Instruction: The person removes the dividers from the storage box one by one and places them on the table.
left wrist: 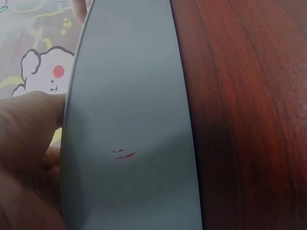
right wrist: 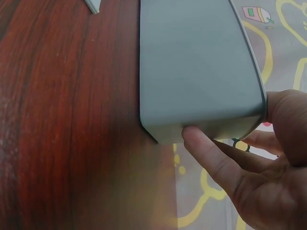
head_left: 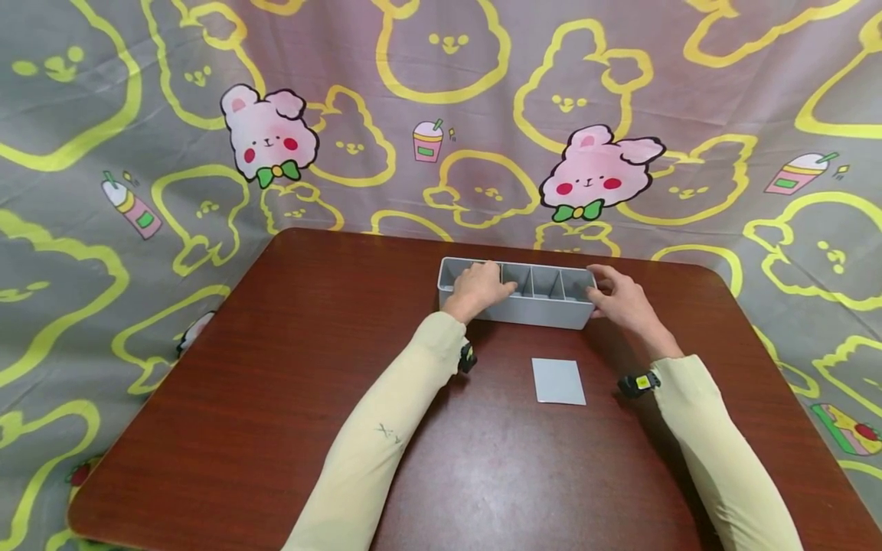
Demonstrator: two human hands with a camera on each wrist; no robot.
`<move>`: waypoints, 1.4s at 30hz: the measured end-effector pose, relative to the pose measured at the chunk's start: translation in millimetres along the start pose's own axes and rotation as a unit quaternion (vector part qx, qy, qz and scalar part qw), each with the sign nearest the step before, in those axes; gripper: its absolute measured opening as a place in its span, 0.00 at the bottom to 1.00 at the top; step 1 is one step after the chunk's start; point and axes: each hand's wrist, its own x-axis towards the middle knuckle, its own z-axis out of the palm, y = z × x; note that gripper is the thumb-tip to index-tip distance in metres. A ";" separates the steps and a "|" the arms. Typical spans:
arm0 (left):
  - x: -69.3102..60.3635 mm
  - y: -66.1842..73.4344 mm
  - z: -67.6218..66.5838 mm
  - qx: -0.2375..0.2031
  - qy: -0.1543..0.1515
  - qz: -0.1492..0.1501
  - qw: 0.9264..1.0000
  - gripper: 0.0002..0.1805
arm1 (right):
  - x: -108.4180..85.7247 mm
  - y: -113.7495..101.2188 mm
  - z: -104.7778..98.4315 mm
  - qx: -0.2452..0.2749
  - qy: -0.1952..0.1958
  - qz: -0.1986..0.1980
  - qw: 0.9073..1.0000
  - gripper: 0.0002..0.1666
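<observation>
A long grey divided box (head_left: pixel 530 312) with several open compartments stands on the table. My left hand (head_left: pixel 477 289) reaches over its left half. In the left wrist view, the thumb side of that hand shows behind the near wall (left wrist: pixel 129 105); most fingertips are hidden, so their hold is unclear. With my right hand (head_left: pixel 623 302) I grip the box's right end. One finger (right wrist: pixel 204 146) presses the end wall in the right wrist view, while another digit lies at the rim. A white square, paper-like piece (head_left: pixel 558 381) lies in front of the box.
The brown wooden table (head_left: pixel 276 367) carries the box and the white square. A curtain (head_left: pixel 475 99) printed with cartoon bears and rabbits hangs close behind the table and along its sides. Small red marks show on the box's near wall in the left wrist view.
</observation>
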 end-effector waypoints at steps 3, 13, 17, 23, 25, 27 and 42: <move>0.1 0.0 0.8 0.007 -0.002 -0.005 1.000 0.25 | -0.6 0.2 0.3 -0.001 0.002 0.001 1.000 0.32; 2.9 -0.3 2.1 0.022 0.001 -0.009 1.000 0.25 | -1.8 -1.5 -1.6 0.002 -0.003 -0.001 1.000 0.33; 3.0 -1.3 2.5 0.023 0.008 -0.006 1.000 0.23 | -1.7 -1.7 -2.1 0.001 -0.005 -0.002 1.000 0.33; 3.2 -2.4 3.8 0.016 0.011 -0.007 1.000 0.23 | -1.2 -1.0 -2.0 0.001 -0.004 -0.003 1.000 0.33; 2.9 -2.8 4.4 0.009 0.017 -0.005 1.000 0.23 | -1.3 -1.2 -2.1 0.001 -0.003 -0.002 1.000 0.33; 2.5 -3.2 5.3 0.001 0.029 -0.001 1.000 0.21 | -1.6 -1.5 -2.1 0.001 -0.002 -0.002 1.000 0.33; -2.0 -5.3 8.3 -0.043 0.109 0.025 0.993 0.16 | -0.2 2.6 -0.6 0.005 -0.001 -0.007 1.000 0.32</move>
